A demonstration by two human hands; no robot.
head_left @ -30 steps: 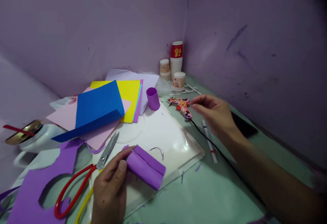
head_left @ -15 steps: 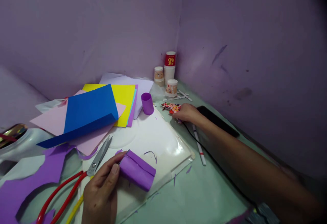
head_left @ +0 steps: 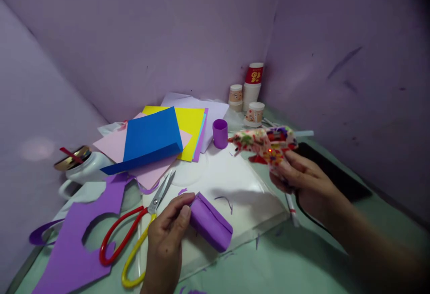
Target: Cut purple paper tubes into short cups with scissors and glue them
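Okay, left hand [head_left: 168, 236]: thumb and fingers pinched on the near-left end of a purple paper roll [head_left: 211, 222], held tilted just over the near part of the white board [head_left: 218, 175], the landmark for everything below. Gripped by one end only, presumably so the long seam stays uncovered and facing up.

Right hand [head_left: 309, 180]: fingers wrapped round the handle of a patterned glue gun [head_left: 264, 144], lifted over the board's right side; trigger finger position can't be told. Tip points left across the board, handle down, probably because that's the natural pistol hold. Small orange light glowing on it, pale stick [head_left: 305, 133] poking out the back. Black cord [head_left: 312, 222] loops down from the handle, right of the board, likely out of the way there.

Next out: scissors [head_left: 155, 202], blades open slightly, resting across the board's left edge, within easy reach of the left hand I'd guess. Cut purple sheet [head_left: 74, 240] left of the board, with a round bite out of it. Second purple tube [head_left: 220, 135] stands upright at the board's far end, maybe parked there for stability. Blue sheet [head_left: 152, 133] tops the paper pile behind-left of the board; paper cup [head_left: 254, 115] sits beyond it, upside down.
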